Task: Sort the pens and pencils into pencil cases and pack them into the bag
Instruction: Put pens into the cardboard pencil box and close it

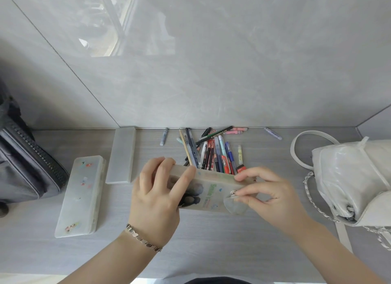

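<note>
Both hands hold a translucent pencil case point(208, 190) printed with "Smile", lifted slightly above the grey desk. My left hand point(156, 199) grips its left end. My right hand point(266, 195) pinches the round snap tab at its right end. Behind the case lies a heap of pens and pencils point(211, 152) against the wall. A frosted pencil case with small stickers point(81, 196) lies shut at the left, and a plain grey flat case point(122, 154) lies beside it. A white shoulder bag point(351, 178) with a chain strap rests at the right.
A dark grey zipped backpack point(27, 167) sits at the far left edge. Loose items lie along the wall: a grey-blue marker point(164, 136), pink pens point(234, 130), a lilac pen point(273, 133). The grey desk point(190, 252) meets a glossy wall at the back.
</note>
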A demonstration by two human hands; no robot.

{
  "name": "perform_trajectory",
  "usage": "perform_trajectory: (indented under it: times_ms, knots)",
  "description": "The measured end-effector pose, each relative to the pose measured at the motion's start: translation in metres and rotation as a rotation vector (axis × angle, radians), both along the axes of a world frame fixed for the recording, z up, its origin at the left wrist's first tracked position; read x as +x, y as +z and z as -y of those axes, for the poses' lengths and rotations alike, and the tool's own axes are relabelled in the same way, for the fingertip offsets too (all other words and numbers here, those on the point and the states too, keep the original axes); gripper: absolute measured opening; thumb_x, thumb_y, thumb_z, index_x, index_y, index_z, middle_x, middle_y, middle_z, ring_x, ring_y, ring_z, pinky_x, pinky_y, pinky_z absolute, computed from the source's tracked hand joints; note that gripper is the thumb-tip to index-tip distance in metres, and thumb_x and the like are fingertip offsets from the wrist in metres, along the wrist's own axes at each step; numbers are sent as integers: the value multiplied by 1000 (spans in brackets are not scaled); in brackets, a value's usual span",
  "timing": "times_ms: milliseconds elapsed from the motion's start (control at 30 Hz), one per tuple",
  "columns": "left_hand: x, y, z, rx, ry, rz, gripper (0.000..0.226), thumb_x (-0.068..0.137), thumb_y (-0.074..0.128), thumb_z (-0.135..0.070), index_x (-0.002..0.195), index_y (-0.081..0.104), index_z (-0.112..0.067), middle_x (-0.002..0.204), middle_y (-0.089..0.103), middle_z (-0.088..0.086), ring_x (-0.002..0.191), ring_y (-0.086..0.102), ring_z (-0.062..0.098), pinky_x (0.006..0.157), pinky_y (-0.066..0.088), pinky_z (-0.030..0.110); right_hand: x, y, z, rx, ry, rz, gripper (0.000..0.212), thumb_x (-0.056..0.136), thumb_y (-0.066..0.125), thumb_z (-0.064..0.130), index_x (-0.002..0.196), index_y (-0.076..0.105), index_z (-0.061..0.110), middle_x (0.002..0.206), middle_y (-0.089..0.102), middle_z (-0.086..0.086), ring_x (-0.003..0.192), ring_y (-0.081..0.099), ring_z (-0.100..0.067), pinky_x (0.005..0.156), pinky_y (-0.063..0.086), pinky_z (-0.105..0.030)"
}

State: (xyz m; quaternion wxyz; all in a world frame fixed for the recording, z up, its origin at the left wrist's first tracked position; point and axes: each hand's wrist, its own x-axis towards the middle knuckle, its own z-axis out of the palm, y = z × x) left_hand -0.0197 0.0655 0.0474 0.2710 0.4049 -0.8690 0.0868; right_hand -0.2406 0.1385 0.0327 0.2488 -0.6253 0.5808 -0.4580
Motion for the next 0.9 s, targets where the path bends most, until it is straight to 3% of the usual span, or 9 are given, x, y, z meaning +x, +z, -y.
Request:
perform_trajectory:
  times_ms: [267, 400, 500, 633, 700, 767, 833, 900]
  knots:
    - [-5, 11, 6, -137, 3, -22, 57, 61, 63, 1, 111, 54, -25, 110, 45, 9, 105, 44, 32, 70, 52, 41, 8, 9, 0, -133, -131, -13, 4, 73, 67, 24, 75, 65, 27, 106, 57, 34, 96, 59, 2, 84, 41, -8]
    - [-6, 16, 6, -156, 10, -24, 60, 59, 66, 2, 111, 54, -25, 111, 46, 9, 105, 44, 31, 71, 50, 40, 15, 10, 0, -175, -198, 79, 8, 75, 68, 31, 73, 64, 24, 106, 61, 29, 97, 61, -3, 83, 43, -12]
    - [-3, 20, 2, -190, -3, -14, 54, 65, 57, 3, 111, 54, -25, 110, 46, 9, 105, 44, 31, 72, 48, 41, 19, 9, -2, -205, -202, 149, 18, 81, 66, 37, 74, 66, 21, 103, 63, 23, 95, 62, -9, 80, 46, -17]
    - [-1, 20, 4, -223, -13, -14, 55, 65, 49, 6, 110, 55, -24, 108, 48, 9, 102, 44, 29, 73, 48, 41, 22, 7, -2, -196, -191, 82, 7, 77, 69, 26, 76, 63, 23, 114, 60, 23, 94, 64, -11, 85, 45, -17]
    - [-2, 18, 4, -236, -23, -22, 51, 69, 47, 6, 110, 56, -24, 106, 48, 9, 100, 46, 29, 71, 49, 41, 24, 7, -3, -119, -164, 83, 17, 75, 66, 23, 83, 55, 34, 120, 60, 18, 104, 62, -10, 90, 45, -20]
    - [-1, 14, 5, -239, -55, -20, 48, 71, 52, 5, 109, 56, -23, 105, 48, 9, 99, 47, 28, 68, 52, 41, 25, 10, -3, 58, -131, 124, 34, 70, 67, 33, 92, 45, 49, 117, 62, 20, 109, 59, -7, 91, 44, -19]
    - [1, 6, 3, -220, -69, -5, 52, 65, 68, 1, 109, 56, -24, 106, 49, 8, 100, 47, 28, 68, 51, 40, 23, 12, -1, 248, -108, 99, 46, 62, 71, 40, 96, 47, 59, 112, 60, 27, 107, 57, 0, 87, 42, -12]
    - [3, -3, -1, -172, -57, 20, 62, 55, 78, -3, 109, 55, -24, 107, 48, 7, 101, 47, 28, 71, 48, 39, 18, 14, 4, 362, -52, 88, 53, 57, 73, 35, 92, 50, 68, 105, 58, 37, 102, 55, 9, 80, 40, -2]
